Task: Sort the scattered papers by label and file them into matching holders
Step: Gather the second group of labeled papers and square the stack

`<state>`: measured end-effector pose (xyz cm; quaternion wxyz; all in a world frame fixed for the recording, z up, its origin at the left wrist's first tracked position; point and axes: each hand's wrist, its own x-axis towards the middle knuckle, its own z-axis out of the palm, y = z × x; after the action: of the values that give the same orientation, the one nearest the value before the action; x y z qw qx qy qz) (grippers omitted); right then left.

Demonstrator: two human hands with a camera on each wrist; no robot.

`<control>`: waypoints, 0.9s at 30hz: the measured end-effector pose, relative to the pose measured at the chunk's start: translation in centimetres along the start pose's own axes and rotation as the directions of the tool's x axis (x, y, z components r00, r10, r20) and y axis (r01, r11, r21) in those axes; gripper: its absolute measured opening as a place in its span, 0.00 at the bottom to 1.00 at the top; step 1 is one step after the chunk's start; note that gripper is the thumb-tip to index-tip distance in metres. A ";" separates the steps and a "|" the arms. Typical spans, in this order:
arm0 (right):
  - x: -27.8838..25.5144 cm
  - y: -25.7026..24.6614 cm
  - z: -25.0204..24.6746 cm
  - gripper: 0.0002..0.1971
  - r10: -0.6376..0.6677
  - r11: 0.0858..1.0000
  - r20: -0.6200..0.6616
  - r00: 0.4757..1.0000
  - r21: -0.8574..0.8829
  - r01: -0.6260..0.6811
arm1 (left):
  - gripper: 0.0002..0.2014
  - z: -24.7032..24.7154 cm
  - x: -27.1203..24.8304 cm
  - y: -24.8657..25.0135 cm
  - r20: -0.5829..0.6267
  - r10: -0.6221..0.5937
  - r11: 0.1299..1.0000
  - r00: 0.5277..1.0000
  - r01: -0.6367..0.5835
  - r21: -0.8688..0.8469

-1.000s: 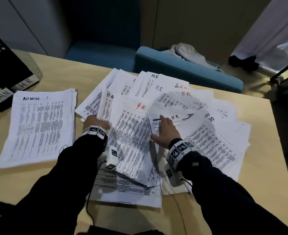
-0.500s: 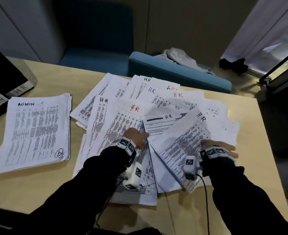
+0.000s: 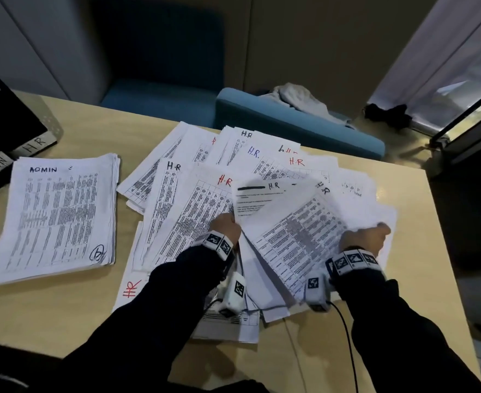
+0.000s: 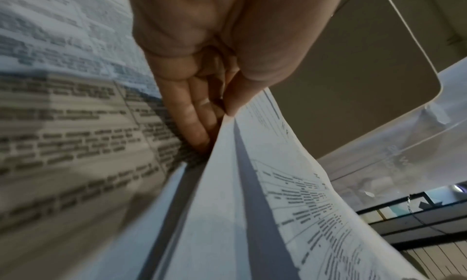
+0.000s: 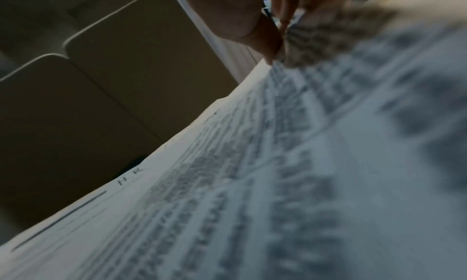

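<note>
Pinching between thumb and fingers, the left hand (image 3: 228, 226) was seen closed on the near edge of the H.R papers (image 3: 296, 222), fingers tucked beneath the lifted sheets. At the opposite edge of the same sheets, the right hand (image 3: 365, 239) was likewise closed on them, thumb above. How many sheets were gripped could not be told, and print nearest the wrists was blurred. Well to the left of both hands, an ADMIN stack (image 3: 55, 219) was laid; beyond it, labelled holders (image 3: 15, 154) were cut off.
</note>
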<state>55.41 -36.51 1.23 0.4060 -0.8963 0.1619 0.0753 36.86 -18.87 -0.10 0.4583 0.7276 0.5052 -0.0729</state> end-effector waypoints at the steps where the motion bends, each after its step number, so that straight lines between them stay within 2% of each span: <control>1: -0.2 -0.4 0.3 0.33 -0.080 0.996 0.010 0.997 0.028 0.080 | 0.11 -0.5 0.1 0.0 -0.012 -0.012 1.000 1.000 0.012 -0.013; 3: -0.9 -0.9 0.5 0.34 -0.293 0.954 0.031 0.956 0.082 0.290 | 0.11 -1.7 0.3 -0.3 -0.045 -0.020 1.000 0.999 0.020 -0.001; 5: -1.7 -1.1 0.8 0.34 -0.517 0.856 0.054 0.854 0.043 0.515 | 0.09 -2.9 0.8 -0.6 -0.037 -0.032 0.999 0.999 0.032 0.001; 6: -1.8 -1.3 0.9 0.34 -0.572 0.820 0.076 0.817 0.042 0.571 | 0.08 -3.6 0.9 -0.9 -0.023 -0.040 0.999 0.999 0.039 -0.010; 8: -1.8 -1.9 1.2 0.34 -0.564 0.825 0.142 0.813 0.108 0.554 | 0.09 -5.0 1.4 -1.8 -0.031 -0.072 0.997 0.997 0.071 -0.015; 10: -1.3 -2.4 1.3 0.31 -0.530 0.845 0.301 0.793 0.109 0.523 | 0.13 -6.3 1.7 -2.6 -0.075 -0.109 0.994 0.991 0.108 -0.021; 13: -1.5 -2.9 1.4 0.29 -0.525 0.767 0.553 0.647 -0.022 0.641 | 0.12 -7.3 1.6 -3.3 -0.108 -0.115 0.989 0.988 0.123 0.077; 16: -3.2 -2.9 2.6 0.32 -0.523 0.693 0.677 0.518 -0.016 0.720 | 0.07 -6.8 1.7 -3.5 -0.023 -0.076 0.996 0.997 0.077 0.053; 18: -4.7 -2.7 3.7 0.33 -0.539 0.666 0.697 0.474 0.008 0.745 | 0.05 -6.0 2.1 -3.6 0.016 -0.099 0.993 0.995 0.100 -0.062; 19: -5.4 -2.6 4.3 0.33 -0.560 0.652 0.681 0.472 0.011 0.758 | 0.07 -5.8 1.9 -3.4 0.045 -0.128 0.978 0.991 0.133 -0.163; 21: -6.7 -2.3 5.4 0.35 -0.601 0.656 0.611 0.515 0.008 0.755 | 0.26 -5.5 1.0 -3.0 0.104 -0.185 0.924 0.977 0.209 -0.320; 22: -7.2 -2.2 5.9 0.36 -0.605 0.679 0.556 0.570 -0.013 0.734 | 0.34 -5.3 0.6 -3.0 0.126 -0.206 0.910 0.971 0.237 -0.340; 23: -7.6 -2.1 6.2 0.37 -0.579 0.716 0.500 0.643 -0.066 0.695 | 0.37 -5.2 0.0 -2.9 0.130 -0.211 0.914 0.969 0.243 -0.326; 25: -8.0 -1.9 6.7 0.40 -0.435 0.780 0.415 0.799 -0.269 0.565 | 0.31 -4.8 -0.3 -3.2 0.153 -0.181 0.938 0.971 0.218 -0.268; 27: -7.7 -1.7 6.8 0.41 -0.218 0.821 0.377 0.900 -0.428 0.378 | 0.27 -4.3 -0.4 -3.5 0.161 -0.166 0.959 0.973 0.197 -0.204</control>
<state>48.77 -28.55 0.00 0.1921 -0.9603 -0.0724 0.1890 32.31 -15.75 0.50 0.5618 0.6162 0.5408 -0.1105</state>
